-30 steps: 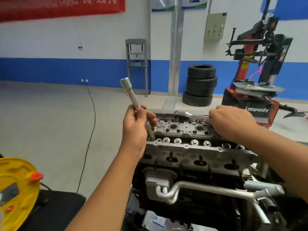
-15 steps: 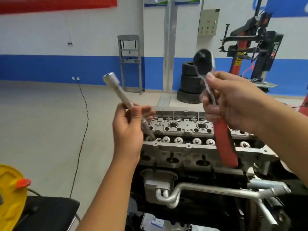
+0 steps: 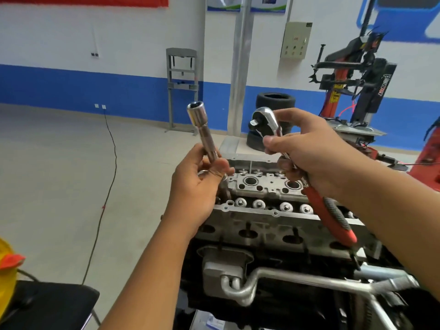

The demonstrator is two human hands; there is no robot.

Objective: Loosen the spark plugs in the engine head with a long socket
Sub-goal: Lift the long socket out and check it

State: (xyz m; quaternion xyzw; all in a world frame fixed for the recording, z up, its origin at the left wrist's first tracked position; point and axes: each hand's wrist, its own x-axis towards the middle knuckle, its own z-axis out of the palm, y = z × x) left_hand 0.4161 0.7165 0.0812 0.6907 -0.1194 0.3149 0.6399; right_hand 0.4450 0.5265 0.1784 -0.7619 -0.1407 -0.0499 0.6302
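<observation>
head view is showing the left hand [image 3: 197, 186] gripping a long chrome socket [image 3: 202, 132] and the right hand [image 3: 307, 160] clutching a red-handled ratchet [image 3: 269, 122] mid-frame, still unjoined, so a misaligned mating is risking a drop onto the grey engine head [image 3: 262, 186].

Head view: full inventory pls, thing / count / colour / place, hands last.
long chrome socket: 1, silver, held above the engine head's left end, open end up
ratchet wrench with red-and-black handle: 1, chrome head up, handle slanting down over the engine head
bare metal engine head: 1, grey, centre, below both hands
stacked black tyres: count unclear, by the far blue-striped wall
red-and-black tyre changer machine: 1, far right
grey metal frame: 1, against the far wall
black cable: 1, across the floor, left
left hand: grips the socket's lower end
right hand: grips the ratchet below its head
</observation>
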